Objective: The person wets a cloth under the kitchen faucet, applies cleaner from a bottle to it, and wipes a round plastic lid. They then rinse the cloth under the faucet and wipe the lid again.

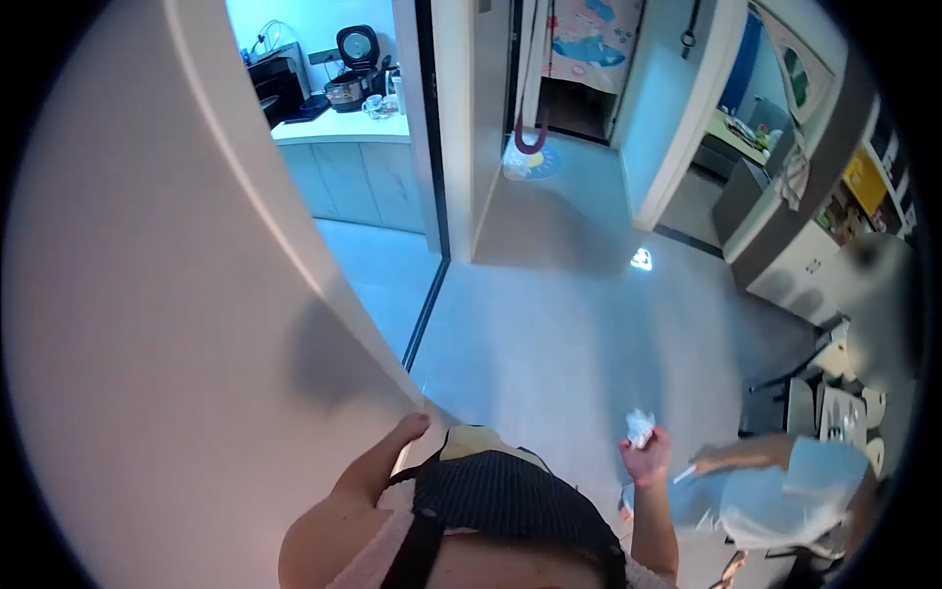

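My right hand (648,458) is closed around a crumpled white tissue (640,428), held out in front of me above the floor. Low by the corner of the pale wall (177,324) is my left hand (416,426). Its fingers are mostly hidden, so I cannot make out whether it touches the wall or grips anything. Between my two arms is my dark ribbed garment (505,488). Just right of my right hand, another person's hand (703,463) holds a thin white object (685,474), too small to name.
A sliding-door track (428,312) crosses the floor at a kitchen doorway. Inside, a rice cooker (345,93) with its lid up stands on the counter (343,128). A patterned curtain (592,44) hangs ahead. At right are a cabinet (797,270), chairs and a person in light clothing (785,501).
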The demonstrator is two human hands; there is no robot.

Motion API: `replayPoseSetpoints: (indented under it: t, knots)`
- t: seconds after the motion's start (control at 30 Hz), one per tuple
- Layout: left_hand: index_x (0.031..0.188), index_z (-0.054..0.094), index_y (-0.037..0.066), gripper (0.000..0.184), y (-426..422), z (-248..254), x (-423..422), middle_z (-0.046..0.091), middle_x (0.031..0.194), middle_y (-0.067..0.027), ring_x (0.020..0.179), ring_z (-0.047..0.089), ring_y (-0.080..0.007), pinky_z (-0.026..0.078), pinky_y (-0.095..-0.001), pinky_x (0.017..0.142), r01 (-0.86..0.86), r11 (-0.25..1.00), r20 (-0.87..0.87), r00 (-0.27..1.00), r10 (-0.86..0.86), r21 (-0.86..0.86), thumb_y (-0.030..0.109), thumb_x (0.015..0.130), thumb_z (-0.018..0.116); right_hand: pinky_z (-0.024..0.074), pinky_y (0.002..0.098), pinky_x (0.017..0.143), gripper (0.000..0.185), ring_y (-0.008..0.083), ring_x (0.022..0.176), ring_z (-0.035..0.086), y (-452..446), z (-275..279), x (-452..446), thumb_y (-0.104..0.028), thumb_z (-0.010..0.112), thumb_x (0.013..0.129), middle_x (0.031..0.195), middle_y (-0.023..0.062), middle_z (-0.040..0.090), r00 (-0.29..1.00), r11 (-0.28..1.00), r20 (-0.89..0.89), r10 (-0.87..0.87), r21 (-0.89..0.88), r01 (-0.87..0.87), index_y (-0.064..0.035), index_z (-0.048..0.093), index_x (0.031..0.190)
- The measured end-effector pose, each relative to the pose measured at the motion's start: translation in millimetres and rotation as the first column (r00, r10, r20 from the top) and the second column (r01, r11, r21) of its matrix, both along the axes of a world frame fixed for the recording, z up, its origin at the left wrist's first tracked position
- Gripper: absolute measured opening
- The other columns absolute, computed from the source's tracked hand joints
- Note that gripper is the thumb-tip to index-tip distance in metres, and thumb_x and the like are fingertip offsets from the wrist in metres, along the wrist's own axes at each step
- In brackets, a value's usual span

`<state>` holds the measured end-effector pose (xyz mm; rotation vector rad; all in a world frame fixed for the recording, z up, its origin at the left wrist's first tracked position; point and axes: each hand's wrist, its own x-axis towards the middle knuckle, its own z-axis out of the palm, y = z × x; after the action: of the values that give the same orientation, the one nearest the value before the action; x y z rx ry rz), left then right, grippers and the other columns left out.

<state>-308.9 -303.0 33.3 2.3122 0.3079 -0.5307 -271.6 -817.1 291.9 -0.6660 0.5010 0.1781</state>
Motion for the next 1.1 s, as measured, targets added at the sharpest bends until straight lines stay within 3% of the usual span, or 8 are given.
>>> replayPoseSetpoints:
  t: [0.17,0.37,0.5,0.53,0.63,0.77,0.97,1.1]
  knots:
    - [0.119,0.060,0.006,0.037,-10.2,82.0,312.7,0.065,0.111,-0.0194,0.104,0.060,-0.0376,0.048,-0.0424,0.089,0.190,0.979,0.330,0.931,-0.155,-0.079,0.029,0.091,0.050,0.0394,0.0339,0.065,0.023,0.0156,0.076,0.053,5.5,-26.7,106.3,-0.029,0.044,0.089,0.085,-0.0001,0.059,0.961,0.958,-0.058,-0.271,-0.116,0.263,-0.0112,0.058,0.095]
    - [0.119,0.059,0.007,0.036,48.1,132.5,502.5,0.065,0.110,-0.0195,0.104,0.060,-0.0373,0.048,-0.0420,0.088,0.021,0.977,0.412,0.909,0.071,-0.214,0.026,0.089,0.052,0.0393,0.0336,0.063,0.021,0.0179,0.073,0.052,75.1,-80.3,352.3,-0.027,0.046,0.088,0.085,0.0018,0.060,0.993,0.999,-0.114,-0.027,-0.038,0.023,-0.0112,0.058,0.096]
    - [0.119,0.060,0.009,0.037,174.6,49.7,509.5,0.066,0.107,-0.0184,0.099,0.063,-0.0351,0.049,-0.0421,0.087,-0.158,0.987,0.175,0.971,0.162,-0.034,0.025,0.087,0.052,0.0404,0.0362,0.064,0.023,0.0197,0.070,0.053,241.4,-43.7,547.1,-0.028,0.045,0.088,0.080,0.0036,0.061,0.953,0.942,-0.064,0.295,-0.150,-0.301,-0.0120,0.061,0.091]
    - [0.117,0.061,0.008,0.037,205.0,40.2,494.7,0.067,0.105,-0.0185,0.098,0.063,-0.0344,0.049,-0.0421,0.086,-0.346,0.936,0.114,0.929,0.351,-0.068,0.025,0.085,0.053,0.0411,0.0363,0.064,0.023,0.0201,0.070,0.053,287.7,-29.6,593.3,-0.027,0.045,0.088,0.081,0.0043,0.062,0.910,0.921,-0.145,0.389,0.051,-0.385,-0.0113,0.061,0.091]
    - [0.107,0.067,0.006,0.033,283.6,16.5,438.5,0.069,0.094,-0.0204,0.090,0.066,-0.0325,0.051,-0.0407,0.080,-0.819,0.551,-0.140,0.571,0.809,-0.161,0.022,0.081,0.054,0.0456,0.0363,0.062,0.029,0.0221,0.075,0.059,443.8,10.2,686.1,-0.028,0.045,0.089,0.089,0.0071,0.066,0.667,0.667,0.012,0.745,0.003,-0.745,-0.0072,0.063,0.098]
    - [0.096,0.070,0.003,0.027,368.2,-34.7,366.2,0.069,0.091,-0.0190,0.086,0.067,-0.0304,0.052,-0.0409,0.073,-0.992,0.104,-0.132,0.114,0.985,-0.078,0.016,0.079,0.053,0.0495,0.0377,0.067,0.030,0.0219,0.083,0.061,639.0,37.4,746.7,-0.028,0.045,0.091,0.096,0.0076,0.067,0.343,0.342,0.163,0.925,0.034,-0.939,-0.0060,0.062,0.102]
    - [0.110,0.064,0.009,0.031,502.5,-42.3,385.0,0.064,0.084,-0.0076,0.059,0.056,-0.0200,0.044,-0.0363,0.050,-0.972,-0.201,-0.436,-0.128,0.891,-0.125,0.019,0.083,0.053,0.0495,0.0391,0.067,0.031,0.0230,0.076,0.062,868.5,44.8,789.9,-0.028,0.046,0.090,0.092,0.0075,0.068,0.365,0.350,0.125,0.923,0.125,-0.928,-0.0060,0.064,0.102]
    - [0.113,0.065,0.004,0.034,628.1,-0.3,437.7,0.069,0.102,-0.0129,0.085,0.064,-0.0249,0.052,-0.0359,0.075,-0.991,0.052,-0.248,0.081,0.965,-0.123,0.019,0.083,0.058,0.0493,0.0388,0.065,0.029,0.0229,0.072,0.061,960.2,15.4,848.1,-0.028,0.046,0.089,0.087,0.0068,0.068,0.352,0.352,0.002,0.936,-0.004,-0.936,-0.0074,0.065,0.098]
